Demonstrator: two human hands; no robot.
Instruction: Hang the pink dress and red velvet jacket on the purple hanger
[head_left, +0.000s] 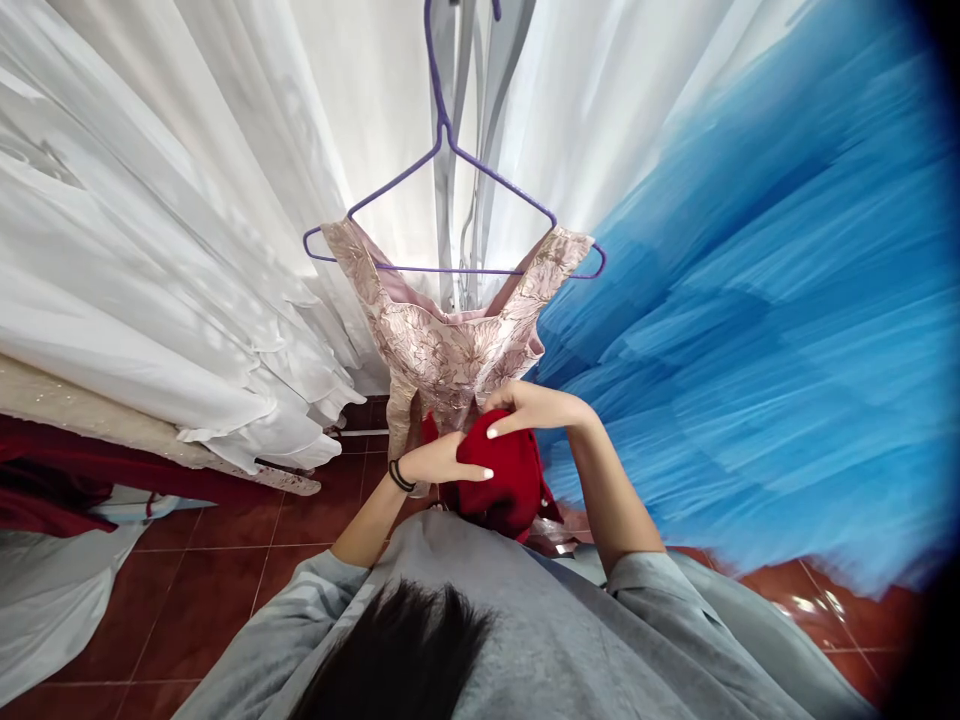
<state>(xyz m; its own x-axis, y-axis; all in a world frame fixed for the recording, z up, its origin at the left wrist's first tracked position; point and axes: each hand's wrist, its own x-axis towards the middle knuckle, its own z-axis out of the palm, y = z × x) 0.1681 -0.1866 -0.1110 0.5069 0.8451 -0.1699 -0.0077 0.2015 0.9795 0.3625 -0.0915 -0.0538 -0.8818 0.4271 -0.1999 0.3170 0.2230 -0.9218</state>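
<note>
A bunched red cloth (504, 478) is between my two hands, close to my body. My left hand (439, 460), with dark bands at the wrist, grips its left side, thumb on top and the other fingers hidden behind. From the upper right, my right hand (529, 408) pinches the cloth's top edge, its thumb pointing left. Just beyond them hangs a pale pink dress (465, 345) with a floral pattern and wide straps. It is on a purple hanger (491, 172). The dress's lower part is mostly hidden by my hands and the cloth.
White draped garments (187, 240) hang along the left, above dark red fabric (45, 470). A full blue tulle skirt (787, 320) fills the right side. White curtain-like fabric (367, 90) hangs behind the hanger. Underfoot is a red tiled floor (217, 590).
</note>
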